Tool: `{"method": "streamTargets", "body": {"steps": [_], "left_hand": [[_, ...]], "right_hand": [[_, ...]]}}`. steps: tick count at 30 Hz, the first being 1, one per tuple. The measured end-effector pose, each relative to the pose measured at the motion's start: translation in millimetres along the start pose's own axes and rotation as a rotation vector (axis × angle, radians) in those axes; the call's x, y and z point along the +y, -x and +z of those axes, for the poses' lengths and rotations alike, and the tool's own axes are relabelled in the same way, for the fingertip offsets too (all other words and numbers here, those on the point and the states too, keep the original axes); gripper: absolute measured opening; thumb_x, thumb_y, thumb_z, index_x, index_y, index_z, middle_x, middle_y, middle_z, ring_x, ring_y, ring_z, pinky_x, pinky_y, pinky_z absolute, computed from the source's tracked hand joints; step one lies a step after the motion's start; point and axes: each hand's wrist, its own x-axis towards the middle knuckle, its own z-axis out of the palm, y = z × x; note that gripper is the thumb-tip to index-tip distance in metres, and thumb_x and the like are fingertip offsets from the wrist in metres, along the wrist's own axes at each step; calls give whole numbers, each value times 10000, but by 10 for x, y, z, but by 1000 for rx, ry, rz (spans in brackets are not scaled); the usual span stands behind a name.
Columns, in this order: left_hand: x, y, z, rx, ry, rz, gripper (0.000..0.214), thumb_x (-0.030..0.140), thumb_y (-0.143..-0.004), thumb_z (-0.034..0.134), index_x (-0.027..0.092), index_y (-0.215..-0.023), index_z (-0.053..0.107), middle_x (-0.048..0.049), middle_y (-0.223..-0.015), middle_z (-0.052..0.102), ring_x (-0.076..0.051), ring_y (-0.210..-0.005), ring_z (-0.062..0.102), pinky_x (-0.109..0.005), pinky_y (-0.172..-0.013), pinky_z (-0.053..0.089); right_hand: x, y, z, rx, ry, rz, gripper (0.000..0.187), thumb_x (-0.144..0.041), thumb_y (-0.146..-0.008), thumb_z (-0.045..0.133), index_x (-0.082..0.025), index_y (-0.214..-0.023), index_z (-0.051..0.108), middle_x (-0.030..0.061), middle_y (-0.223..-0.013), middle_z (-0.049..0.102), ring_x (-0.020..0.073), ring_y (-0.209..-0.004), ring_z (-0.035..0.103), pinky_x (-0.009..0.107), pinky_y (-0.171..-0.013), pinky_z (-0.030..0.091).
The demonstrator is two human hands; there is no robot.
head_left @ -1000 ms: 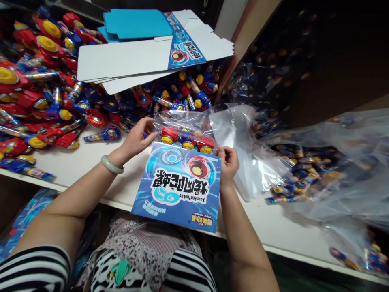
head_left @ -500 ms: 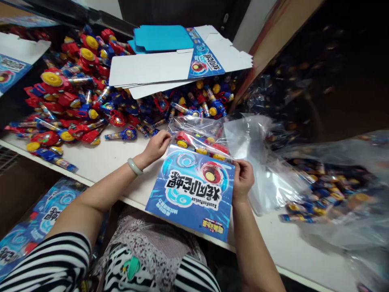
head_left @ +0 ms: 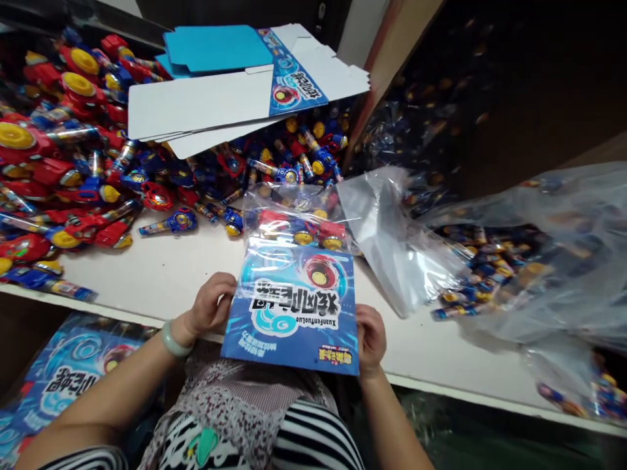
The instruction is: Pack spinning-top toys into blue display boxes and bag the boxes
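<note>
A blue printed display box (head_left: pixel 294 339) lies in front of me, its lettering upside down from my side. Several red and blue toys with yellow discs (head_left: pixel 304 235) show at its far end. Clear plastic film (head_left: pixel 284 196) covers that end and part of the printed face. My left hand (head_left: pixel 214 303) grips the box's left edge with curled fingers, a pale bangle on the wrist. On the opposite edge, my right hand (head_left: pixel 371 336) is closed on the box, its fingertips partly hidden.
A heap of red and blue toys (head_left: pixel 73 163) covers the back left of the white table (head_left: pixel 171 274). Flat box blanks (head_left: pixel 206 108) lie over the heap. Clear bags (head_left: pixel 553 261) with toys sit at the right. Finished-looking printed boxes (head_left: pixel 73 378) are low at the left.
Both hands have slid from the box's far part down along its sides toward me. The film now reaches over more of the printed face. The view has shifted right.
</note>
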Motion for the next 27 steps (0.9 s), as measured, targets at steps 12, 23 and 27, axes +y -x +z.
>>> {"method": "streamTargets", "body": {"steps": [12, 23, 27], "left_hand": [[40, 367, 93, -107, 151, -532, 407, 234, -896, 596, 195, -1295, 524, -143, -1253, 594, -263, -1155, 596, -410, -939, 545], [36, 86, 276, -35, 306, -764, 167, 334, -900, 541, 176, -850, 565, -25, -831, 568, -168, -795, 539, -272, -723, 461], [42, 275, -146, -400, 430, -616, 266, 375, -966, 492, 157, -905, 633, -61, -898, 632, -175, -858, 593, -273, -808, 500]], "right_hand": [[29, 249, -69, -66, 173, 240, 389, -303, -875, 599, -215, -1252, 566, 136, -1193, 680, 274, -1065, 675, 426, -844, 577], [216, -75, -122, -471, 209, 433, 279, -389, -892, 481, -215, -926, 696, 57, -880, 770, 235, -809, 715, 323, -715, 553], [316, 104, -291, -554, 92, 304, 262, -321, -875, 491, -224, -923, 730, 67, -936, 789, 233, -866, 747, 331, -768, 596]]}}
